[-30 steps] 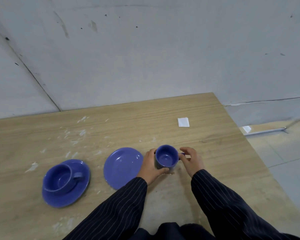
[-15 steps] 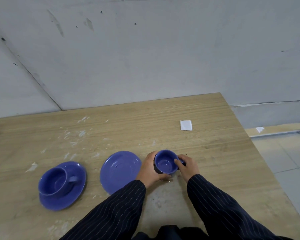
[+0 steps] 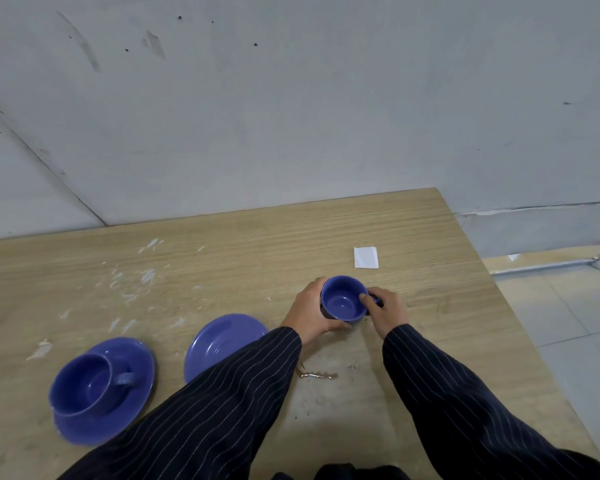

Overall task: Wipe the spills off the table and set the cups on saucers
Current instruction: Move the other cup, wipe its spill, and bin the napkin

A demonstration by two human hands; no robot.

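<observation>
A blue cup (image 3: pixel 343 299) is held upright between both hands just above the wooden table (image 3: pixel 291 237). My left hand (image 3: pixel 309 308) wraps its left side and my right hand (image 3: pixel 385 311) grips its handle side. An empty blue saucer (image 3: pixel 222 337) lies to the left, partly hidden by my left sleeve. At the far left a second blue cup (image 3: pixel 84 382) stands on its saucer (image 3: pixel 132 410). A folded white napkin (image 3: pixel 365 258) lies beyond the held cup.
White smears and flecks (image 3: pixel 136 282) cover the table's left half. A small brownish spill (image 3: pixel 317 375) lies between my forearms. The table's right edge drops to a tiled floor (image 3: pixel 575 323). A grey wall (image 3: pixel 291 116) backs the table.
My right hand closed in on the cup's handle side. Both hands hold the cup, which sits slightly higher; the view has shifted a little.
</observation>
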